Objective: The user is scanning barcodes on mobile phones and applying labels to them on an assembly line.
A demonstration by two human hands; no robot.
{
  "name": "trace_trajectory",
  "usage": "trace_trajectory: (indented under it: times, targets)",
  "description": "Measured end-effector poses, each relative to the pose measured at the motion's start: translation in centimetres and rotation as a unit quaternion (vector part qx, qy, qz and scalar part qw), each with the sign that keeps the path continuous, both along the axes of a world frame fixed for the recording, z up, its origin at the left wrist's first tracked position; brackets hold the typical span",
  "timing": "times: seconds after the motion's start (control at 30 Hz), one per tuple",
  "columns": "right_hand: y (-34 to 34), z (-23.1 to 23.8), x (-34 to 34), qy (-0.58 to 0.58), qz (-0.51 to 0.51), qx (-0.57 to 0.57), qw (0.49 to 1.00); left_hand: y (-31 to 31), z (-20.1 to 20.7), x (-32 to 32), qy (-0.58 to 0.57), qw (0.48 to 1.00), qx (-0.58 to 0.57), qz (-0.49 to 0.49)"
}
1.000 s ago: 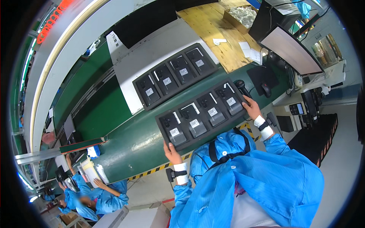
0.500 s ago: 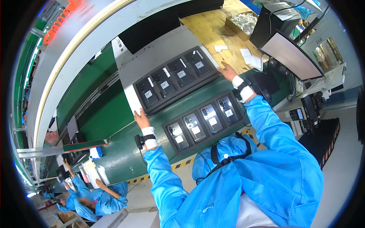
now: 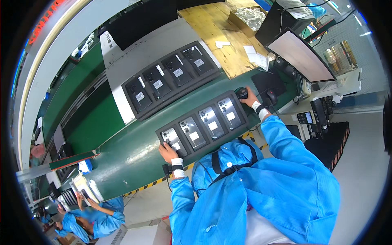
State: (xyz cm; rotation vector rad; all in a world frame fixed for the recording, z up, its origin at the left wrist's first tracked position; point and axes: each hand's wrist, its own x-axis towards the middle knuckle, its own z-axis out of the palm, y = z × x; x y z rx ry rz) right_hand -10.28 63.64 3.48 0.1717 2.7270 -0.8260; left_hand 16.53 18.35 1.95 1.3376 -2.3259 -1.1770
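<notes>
A black foam tray (image 3: 195, 152) lies close to me on the green bench, with several smartphones in its slots. Each phone, such as the silver-backed phone (image 3: 192, 132), bears a white label. My left hand (image 3: 168, 152) grips this tray's left end, fingers over its edge beside the leftmost phone. Just past the right end, my right hand (image 3: 250, 98) is closed around a black handheld scanner (image 3: 241, 93) with a rounded head; the palm hides part of it. Farther off, a second black tray (image 3: 153, 109) of dark labelled phones rests partly on a grey board.
A monitor (image 3: 304, 55) stands at the right, with a mouse (image 3: 271, 97) and dark pad (image 3: 267, 83) in front. Papers (image 3: 256, 58) and an open carton (image 3: 248, 22) lie on the wooden board (image 3: 208, 24). A co-worker in a blue sleeve (image 3: 112, 212) works at lower left.
Both hands have left the far tray's ends. My left hand has come back to the near tray's left end, and my right hand has taken hold of the scanner.
</notes>
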Motion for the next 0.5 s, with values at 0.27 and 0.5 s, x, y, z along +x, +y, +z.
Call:
trace_trajectory:
  times: [0.27,0.5]
  targets:
    - [-0.5,4.8,5.2,0.039,-0.091,-0.033,0.995,0.0,0.3,0.1,0.004,1.000,-0.011,0.006]
    - [-3.3,10.5,13.5,-0.022,0.043,-0.125,0.991,0.1,0.8,0.0,0.000,1.000,0.008,0.012]
